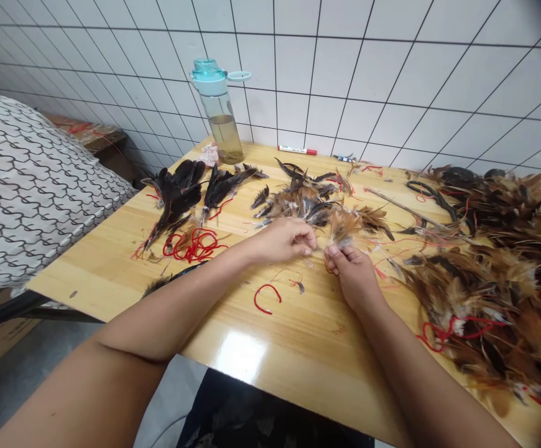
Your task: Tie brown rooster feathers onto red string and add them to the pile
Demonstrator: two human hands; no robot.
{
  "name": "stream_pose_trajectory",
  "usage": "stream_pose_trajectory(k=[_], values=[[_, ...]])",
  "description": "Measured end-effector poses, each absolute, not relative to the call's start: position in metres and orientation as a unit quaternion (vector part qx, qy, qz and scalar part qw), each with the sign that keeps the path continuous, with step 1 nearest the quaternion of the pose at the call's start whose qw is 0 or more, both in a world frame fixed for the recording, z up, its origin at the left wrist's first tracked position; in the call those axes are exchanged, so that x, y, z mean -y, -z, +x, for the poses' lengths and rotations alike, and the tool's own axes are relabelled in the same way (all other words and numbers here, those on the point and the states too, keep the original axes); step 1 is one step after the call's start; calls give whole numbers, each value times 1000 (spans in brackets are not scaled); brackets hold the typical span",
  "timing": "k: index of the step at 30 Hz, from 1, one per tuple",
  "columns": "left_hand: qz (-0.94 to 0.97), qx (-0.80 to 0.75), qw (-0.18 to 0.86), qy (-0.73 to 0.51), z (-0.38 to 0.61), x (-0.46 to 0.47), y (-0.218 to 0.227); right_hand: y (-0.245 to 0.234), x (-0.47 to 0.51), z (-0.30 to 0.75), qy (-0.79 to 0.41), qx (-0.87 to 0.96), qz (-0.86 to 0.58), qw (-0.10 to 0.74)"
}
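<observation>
Both of my hands meet over the middle of the wooden table (270, 348). My right hand (352, 270) is closed round the quill ends of a small bunch of brown feathers (345, 231) that fans away from me. My left hand (286, 239) pinches at the same bunch from the left, fingertips touching its base. A loose heap of brown and black feathers (305, 199) lies just beyond my hands. A short red thread (267, 297) lies curled on the table near my left wrist.
Black feather bundles (180, 193) and a tangle of red thread (194, 244) lie at the left. A large pile of brown feathers (494, 274) covers the right side. A water bottle (219, 112) and a red-capped marker (297, 150) stand by the tiled wall. A patterned cushion (28, 186) sits left of the table.
</observation>
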State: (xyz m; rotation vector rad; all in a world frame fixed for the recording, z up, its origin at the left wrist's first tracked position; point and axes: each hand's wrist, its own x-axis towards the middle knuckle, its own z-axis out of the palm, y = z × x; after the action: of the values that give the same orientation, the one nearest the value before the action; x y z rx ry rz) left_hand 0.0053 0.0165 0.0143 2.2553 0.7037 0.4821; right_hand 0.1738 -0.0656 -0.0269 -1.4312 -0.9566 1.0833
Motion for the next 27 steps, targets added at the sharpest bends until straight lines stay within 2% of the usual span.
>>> stream_pose_trajectory(k=[5, 10, 17, 27], values=[[931, -215, 270, -117, 6, -13, -8, 27, 65, 176, -465, 368, -595, 543], [943, -198, 234, -127, 10, -14, 2, 29, 65, 175, -441, 393, -603, 535], [922, -248, 236, -180, 7, -11, -16, 35, 64, 174, -420, 425, -623, 505], [958, -226, 81, -155, 8, -4, -22, 37, 65, 175, -333, 520, -647, 447]])
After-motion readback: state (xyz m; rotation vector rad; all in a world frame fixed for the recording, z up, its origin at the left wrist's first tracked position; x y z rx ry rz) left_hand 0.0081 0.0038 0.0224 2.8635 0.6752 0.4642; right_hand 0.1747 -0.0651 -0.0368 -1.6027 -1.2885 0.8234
